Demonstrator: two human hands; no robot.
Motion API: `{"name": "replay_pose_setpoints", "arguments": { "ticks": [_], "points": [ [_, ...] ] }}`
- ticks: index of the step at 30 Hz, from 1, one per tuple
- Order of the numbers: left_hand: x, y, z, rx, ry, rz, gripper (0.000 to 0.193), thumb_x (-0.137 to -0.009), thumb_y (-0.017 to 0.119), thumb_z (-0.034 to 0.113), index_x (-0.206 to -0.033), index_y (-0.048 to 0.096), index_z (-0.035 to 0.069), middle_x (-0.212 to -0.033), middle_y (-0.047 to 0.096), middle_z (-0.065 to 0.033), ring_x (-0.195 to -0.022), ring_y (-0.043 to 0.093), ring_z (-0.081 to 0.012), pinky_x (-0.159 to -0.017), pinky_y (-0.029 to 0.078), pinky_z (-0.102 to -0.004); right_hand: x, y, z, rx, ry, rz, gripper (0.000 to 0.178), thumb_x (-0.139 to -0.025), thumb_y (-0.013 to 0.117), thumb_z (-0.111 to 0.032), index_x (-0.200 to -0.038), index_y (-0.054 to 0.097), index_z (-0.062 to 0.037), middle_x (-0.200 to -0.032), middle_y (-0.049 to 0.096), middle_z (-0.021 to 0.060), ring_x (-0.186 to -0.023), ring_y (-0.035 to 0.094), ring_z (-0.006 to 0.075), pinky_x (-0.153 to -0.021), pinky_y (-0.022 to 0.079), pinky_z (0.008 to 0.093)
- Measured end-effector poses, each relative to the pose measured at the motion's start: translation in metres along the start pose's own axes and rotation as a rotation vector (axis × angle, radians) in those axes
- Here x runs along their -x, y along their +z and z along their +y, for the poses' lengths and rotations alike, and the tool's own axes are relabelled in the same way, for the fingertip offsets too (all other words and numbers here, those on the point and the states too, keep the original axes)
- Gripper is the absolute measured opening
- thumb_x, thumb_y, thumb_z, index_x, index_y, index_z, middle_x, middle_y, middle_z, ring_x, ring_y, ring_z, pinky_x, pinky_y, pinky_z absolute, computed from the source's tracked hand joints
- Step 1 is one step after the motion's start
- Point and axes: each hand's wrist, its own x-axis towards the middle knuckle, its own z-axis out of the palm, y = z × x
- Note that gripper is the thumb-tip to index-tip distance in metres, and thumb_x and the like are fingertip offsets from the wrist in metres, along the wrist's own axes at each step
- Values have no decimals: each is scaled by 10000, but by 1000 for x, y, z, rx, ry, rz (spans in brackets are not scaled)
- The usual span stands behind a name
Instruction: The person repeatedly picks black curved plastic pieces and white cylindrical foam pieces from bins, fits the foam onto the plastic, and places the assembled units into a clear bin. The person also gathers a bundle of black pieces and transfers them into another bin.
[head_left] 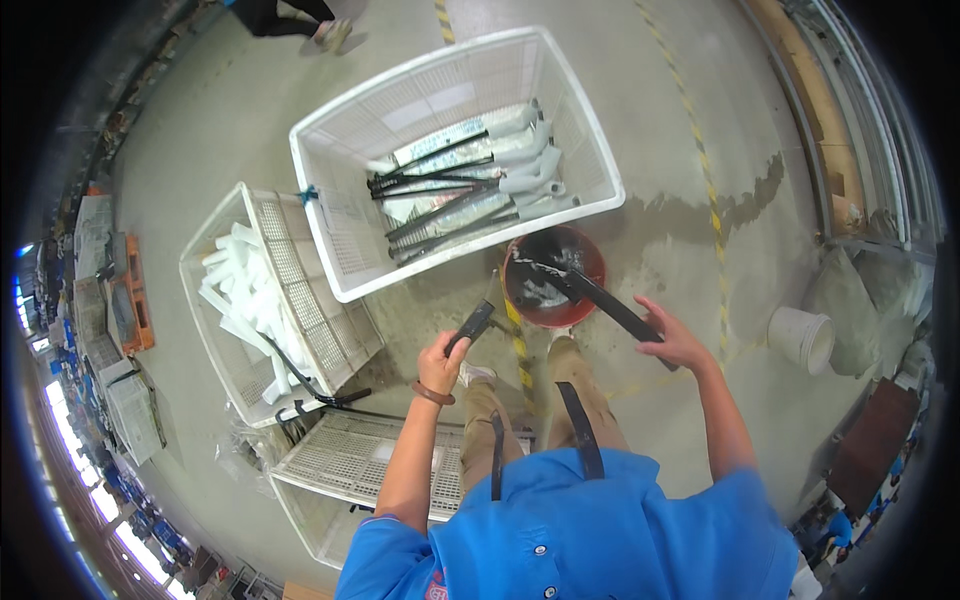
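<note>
My left hand [440, 364] is closed around a short black tool [472, 322] that looks like a hammer, held near my left knee. With my right hand [680, 342] I hold a long flat black bar [622, 312] between thumb and fingers, the forefinger stretched along its far side. The bar slants down to the left, its far end over or inside a round red bucket [597, 250]. Dark, wet-looking contents with whitish streaks show in the bucket. What the bar's far end touches cannot be made out.
A large white crate [455, 275] beyond the bucket holds several black tubes with grey, wrapped ends [520, 175]. To its left, another crate [190, 280] contains white pieces [245, 290]. A third crate [345, 450] lies by my left leg. A white pail [800, 338] stands right; a person's foot [333, 35] shows far left.
</note>
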Motion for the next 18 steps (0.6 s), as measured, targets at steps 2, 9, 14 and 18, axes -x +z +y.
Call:
{"name": "replay_pose_setpoints", "arguments": {
  "ticks": [2, 9, 14, 18],
  "points": [
    [3, -12, 43, -17, 42, -60, 238, -904, 691, 271, -988, 693, 48, -697, 635, -138, -593, 624, -254, -574, 479, -344, 6, 4, -34, -12, 20, -45, 787, -801, 716, -29, -1493, 348, -106, -1141, 634, 75, -989, 593, 165, -899, 479, 329],
    [15, -75, 179, -70, 110, -80, 224, -883, 719, 242, -1018, 707, 63, -692, 668, -82, -597, 639, -154, -557, 477, -297, -50, 37, -96, 429, -623, 285, 450, -792, 669, -69, -1229, 559, -59, -1174, 621, 144, -1076, 585, 374, -927, 466, 428],
    [36, -108, 222, -111, 82, -84, 247, -880, 726, 259, -1037, 711, 70, -699, 674, -83, -591, 646, -172, -556, 485, -299, -26, 19, -135, 700, -745, 266, 471, -755, 672, -25, -1205, 576, -127, -1127, 615, 88, -1099, 563, 304, -969, 406, 416],
    [47, -114, 234, -198, 168, -64, 297, -878, 723, 311, -1053, 704, 72, -734, 695, -97, -608, 666, -219, -575, 498, -314, -22, 25, -163, 776, -901, 214, 505, -723, 680, -8, -1203, 583, -135, -1025, 597, 75, -1038, 562, 301, -954, 411, 416]
  ]
}}
